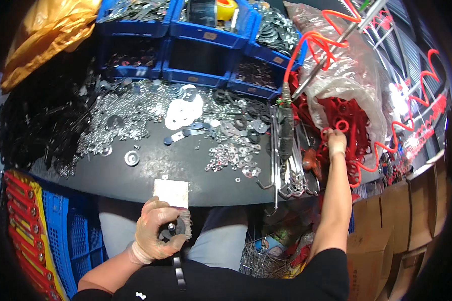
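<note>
Close to the table's front edge, my left hand [154, 227] is curled round a black round part [171, 232] with a shiny metal stud in its middle. A pale square block [172, 192] sits at the edge just beyond that hand. Over at the right, my right hand [338, 142] reaches to the mouth of a clear plastic bag [344, 75] full of red plastic parts [354, 118]. Its fingers are closed on a red plastic part with a ring-shaped end [342, 125]. The rest of that part is hidden by the hand or lost among the others. Both hands wear thin pale gloves.
Blue bins [206, 37] of metal pieces line the back. Small metal fasteners [130, 108], washers and white discs [183, 111] cover the table's middle; black parts [40, 120] heap at left. A hanging power screwdriver [285, 128] with red coiled hose and metal rods [275, 155] stand between my hands.
</note>
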A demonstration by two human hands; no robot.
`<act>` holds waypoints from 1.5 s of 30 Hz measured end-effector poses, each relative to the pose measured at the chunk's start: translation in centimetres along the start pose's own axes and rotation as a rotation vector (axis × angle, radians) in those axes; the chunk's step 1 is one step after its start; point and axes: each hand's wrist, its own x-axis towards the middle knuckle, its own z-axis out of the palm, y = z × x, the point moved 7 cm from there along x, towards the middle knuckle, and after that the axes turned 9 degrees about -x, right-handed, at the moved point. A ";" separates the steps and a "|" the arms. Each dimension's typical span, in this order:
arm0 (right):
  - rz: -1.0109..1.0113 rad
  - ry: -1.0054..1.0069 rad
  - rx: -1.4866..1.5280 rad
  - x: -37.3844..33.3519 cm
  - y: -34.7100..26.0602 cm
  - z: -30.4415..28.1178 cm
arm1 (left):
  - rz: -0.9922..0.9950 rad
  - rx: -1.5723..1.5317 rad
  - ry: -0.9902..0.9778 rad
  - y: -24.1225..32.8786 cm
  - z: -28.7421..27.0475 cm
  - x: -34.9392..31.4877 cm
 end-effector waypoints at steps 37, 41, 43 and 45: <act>-0.512 -1.318 0.821 -37.9 -29.5 2.3 | 0.034 0.094 -0.125 -1.3 -0.1 0.7; -0.436 -1.332 0.838 -38.6 -30.0 0.8 | 0.004 0.186 -0.192 -2.2 0.4 -0.3; -0.501 -1.301 0.587 -37.8 -28.9 3.1 | 0.064 0.085 -0.205 -1.9 0.5 -0.1; -0.910 -0.800 0.430 -36.8 -31.2 1.2 | 0.048 0.138 -0.175 -0.6 -0.2 0.8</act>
